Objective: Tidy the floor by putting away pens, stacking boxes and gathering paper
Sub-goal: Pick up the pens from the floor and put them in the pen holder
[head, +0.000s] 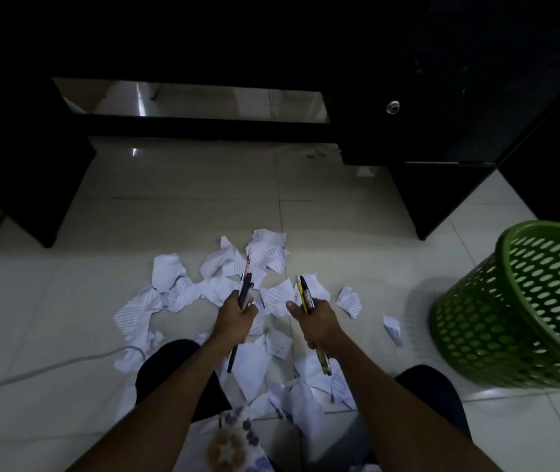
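I see my left hand [236, 316] clamped on dark pens [246, 287], their count hard to make out. My right hand [317, 320] grips a yellow pen [302, 294] and a black one. Paper [169, 272] lies scattered under both hands; the bin [523, 301] right of them is cut off.

Two bare forearms, no sleeves, watch or bands visible. Left hand [236, 316] and right hand [317, 321] bare, no gloves or rings discernible. Dark, near-black legwear over both knees [176, 366], fabric plain, no visible seams or markings in the dim light. Light-coloured top [234, 437] at lower centre, printed with small dark flower-like motifs and one larger brownish motif; detail blurred.
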Action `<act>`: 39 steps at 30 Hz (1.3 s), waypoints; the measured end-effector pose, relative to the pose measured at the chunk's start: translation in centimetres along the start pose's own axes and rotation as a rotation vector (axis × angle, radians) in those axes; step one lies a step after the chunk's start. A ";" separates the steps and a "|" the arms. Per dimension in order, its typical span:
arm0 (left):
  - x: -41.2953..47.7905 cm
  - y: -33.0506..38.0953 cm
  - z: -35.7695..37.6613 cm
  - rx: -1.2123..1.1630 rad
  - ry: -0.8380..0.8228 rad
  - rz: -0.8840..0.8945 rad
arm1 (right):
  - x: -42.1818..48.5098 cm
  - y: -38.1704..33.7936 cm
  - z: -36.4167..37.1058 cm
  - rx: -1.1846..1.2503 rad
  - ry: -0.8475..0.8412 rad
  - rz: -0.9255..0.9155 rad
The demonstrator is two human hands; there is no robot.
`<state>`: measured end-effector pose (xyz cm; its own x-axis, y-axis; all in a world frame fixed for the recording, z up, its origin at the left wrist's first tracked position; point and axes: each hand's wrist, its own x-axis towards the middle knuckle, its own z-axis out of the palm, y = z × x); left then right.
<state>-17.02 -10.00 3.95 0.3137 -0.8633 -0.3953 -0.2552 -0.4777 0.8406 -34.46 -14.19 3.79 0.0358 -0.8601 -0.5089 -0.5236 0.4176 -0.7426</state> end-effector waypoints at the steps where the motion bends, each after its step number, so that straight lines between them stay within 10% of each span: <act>1: -0.3 -0.1 0.0 -0.027 -0.014 -0.003 | -0.3 0.1 0.0 0.008 0.007 0.011; 25: -2.3 -3.6 -5.3 -0.131 0.094 -0.181 | -2.2 3.6 5.0 -0.114 -0.006 -0.007; 39: -6.8 6.8 -14.2 -0.034 0.241 -0.199 | -8.5 -8.4 0.8 -0.187 -0.135 -0.010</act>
<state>-7.95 -5.07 17.61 0.5634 -0.6877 -0.4579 -0.1370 -0.6243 0.7691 -29.68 -10.16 14.00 0.1495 -0.8116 -0.5647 -0.6706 0.3365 -0.6611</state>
